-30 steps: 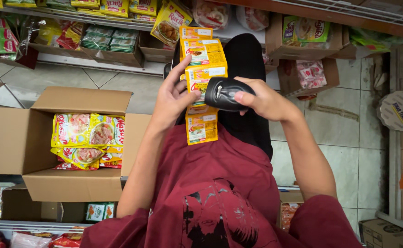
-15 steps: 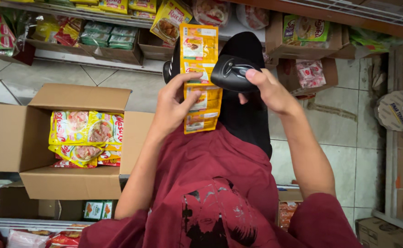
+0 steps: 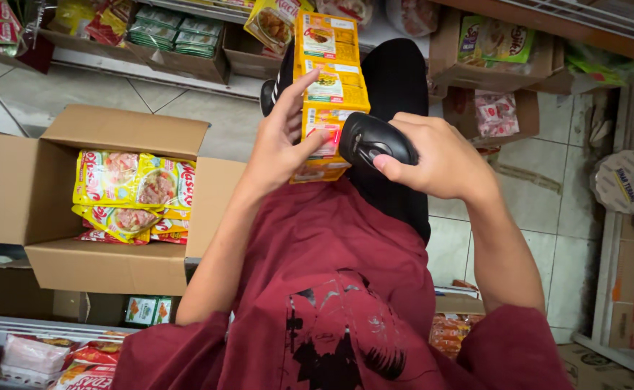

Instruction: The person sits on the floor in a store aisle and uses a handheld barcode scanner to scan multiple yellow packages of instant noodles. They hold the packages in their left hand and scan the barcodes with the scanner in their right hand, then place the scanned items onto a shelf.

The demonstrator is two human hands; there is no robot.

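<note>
My left hand [image 3: 279, 148] holds a strip of yellow sachet packets [image 3: 326, 79] upright in front of me, fingers along its left edge. My right hand [image 3: 440, 155] grips a black handheld scanner [image 3: 375, 139], its head pressed against the lower right part of the strip. Both hands are raised above my dark red shirt and black trousers.
An open cardboard box [image 3: 50, 195] with yellow packets [image 3: 133, 195] stands on the tiled floor at my left. Shelves with boxed packets [image 3: 176, 32] run along the top. More cartons [image 3: 487, 43] sit at the upper right, and cardboard leans at the right edge.
The strip of packets has been raised higher, and the scanner has shifted from beside its middle to its lower part. The view has tilted slightly.
</note>
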